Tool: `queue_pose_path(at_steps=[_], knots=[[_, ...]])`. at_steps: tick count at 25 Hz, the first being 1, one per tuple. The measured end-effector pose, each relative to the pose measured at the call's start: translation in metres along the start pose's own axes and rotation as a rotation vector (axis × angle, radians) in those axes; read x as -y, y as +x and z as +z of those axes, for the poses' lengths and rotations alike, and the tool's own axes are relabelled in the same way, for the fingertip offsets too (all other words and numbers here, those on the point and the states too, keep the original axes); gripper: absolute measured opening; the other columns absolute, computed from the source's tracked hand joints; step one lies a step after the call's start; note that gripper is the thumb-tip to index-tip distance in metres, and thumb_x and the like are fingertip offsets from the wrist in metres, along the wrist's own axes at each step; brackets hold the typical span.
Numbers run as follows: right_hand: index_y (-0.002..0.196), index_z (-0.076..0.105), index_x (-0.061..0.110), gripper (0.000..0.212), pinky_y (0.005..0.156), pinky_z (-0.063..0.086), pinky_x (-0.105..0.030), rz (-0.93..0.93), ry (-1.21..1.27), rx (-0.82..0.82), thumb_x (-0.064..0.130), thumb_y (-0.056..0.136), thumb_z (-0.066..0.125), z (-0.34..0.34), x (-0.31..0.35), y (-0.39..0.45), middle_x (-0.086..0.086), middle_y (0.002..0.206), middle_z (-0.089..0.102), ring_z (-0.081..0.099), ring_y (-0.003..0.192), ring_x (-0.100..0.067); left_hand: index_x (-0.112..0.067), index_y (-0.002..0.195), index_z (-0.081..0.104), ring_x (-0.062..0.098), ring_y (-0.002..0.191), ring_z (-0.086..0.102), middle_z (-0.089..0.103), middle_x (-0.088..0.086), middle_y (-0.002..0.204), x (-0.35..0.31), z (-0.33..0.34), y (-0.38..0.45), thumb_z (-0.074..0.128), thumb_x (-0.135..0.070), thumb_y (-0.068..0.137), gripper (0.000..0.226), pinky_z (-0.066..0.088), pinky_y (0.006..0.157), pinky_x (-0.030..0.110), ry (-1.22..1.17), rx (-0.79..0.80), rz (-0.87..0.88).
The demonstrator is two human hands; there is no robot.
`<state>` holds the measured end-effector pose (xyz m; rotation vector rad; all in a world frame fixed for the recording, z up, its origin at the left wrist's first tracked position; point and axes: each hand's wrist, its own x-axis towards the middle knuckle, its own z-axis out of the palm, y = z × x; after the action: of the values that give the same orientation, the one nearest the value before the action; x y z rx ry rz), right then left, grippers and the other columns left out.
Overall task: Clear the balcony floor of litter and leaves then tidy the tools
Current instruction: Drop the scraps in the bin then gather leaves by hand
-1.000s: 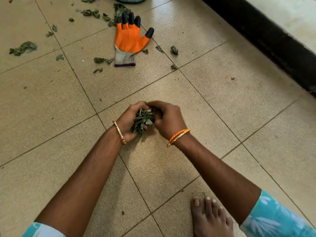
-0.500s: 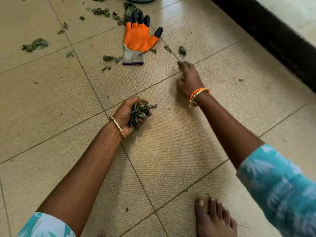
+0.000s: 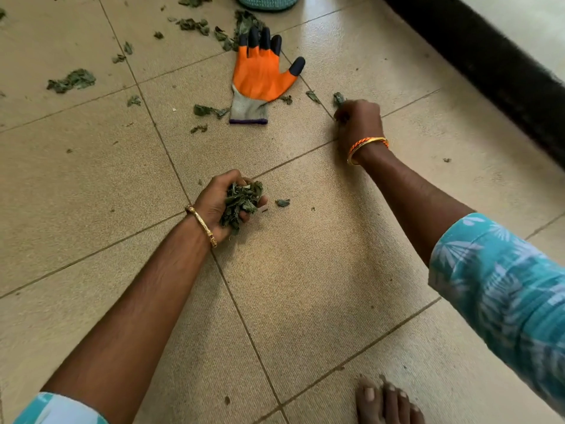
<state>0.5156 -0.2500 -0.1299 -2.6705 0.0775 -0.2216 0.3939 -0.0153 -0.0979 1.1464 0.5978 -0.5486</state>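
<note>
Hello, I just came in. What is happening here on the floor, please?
A person is picking dry leaves off the tiled floor by hand. The left hand holds a bunch of leaves already gathered. The right hand reaches out with curled fingers at a leaf near an orange glove, which lies flat on the tiles. Many more scattered leaves lie farther out, so the clearing is not finished.

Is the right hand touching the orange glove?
Apart. The head view shows bare tile between the right hand and the orange glove; the fingers are curled at a leaf off to the glove's side.
</note>
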Motion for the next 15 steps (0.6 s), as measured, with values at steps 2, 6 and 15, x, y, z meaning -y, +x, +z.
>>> queue_pose_path(at_steps=[2,6,15], knots=[[0.099,0.069,0.006,0.027,0.079,0.043,-0.024,0.084,0.095,-0.084,-0.003,0.081,0.049,0.001,0.001,0.017,-0.016,0.103,0.066,0.061,0.097,-0.029,-0.012,0.076,0.048,0.014,0.056,0.066,0.060,-0.001,0.058,-0.004,-0.002,0.003,0.038,-0.010,0.089,0.017,0.030,0.032,0.011,0.017,-0.008,0.010],[0.112,0.064,0.004,0.026,0.093,0.041,-0.032,0.145,-0.028,0.026,0.009,0.090,0.050,0.017,0.019,0.043,-0.021,0.120,0.053,0.048,0.114,-0.036,-0.013,0.078,0.048,0.015,0.056,0.066,0.062,-0.002,0.058,-0.011,-0.007,0.012,0.040,-0.010,0.088,0.013,0.031,0.032,0.012,0.038,-0.026,0.018],[0.098,0.066,0.006,0.038,0.085,0.040,-0.029,0.185,0.086,0.025,0.040,0.084,0.059,0.046,0.044,0.068,-0.012,0.111,0.059,0.048,0.112,-0.031,-0.013,0.078,0.049,0.016,0.059,0.066,0.064,0.000,0.058,-0.033,-0.026,0.025,0.042,-0.012,0.089,0.013,0.032,0.033,0.012,0.060,-0.071,0.070]])
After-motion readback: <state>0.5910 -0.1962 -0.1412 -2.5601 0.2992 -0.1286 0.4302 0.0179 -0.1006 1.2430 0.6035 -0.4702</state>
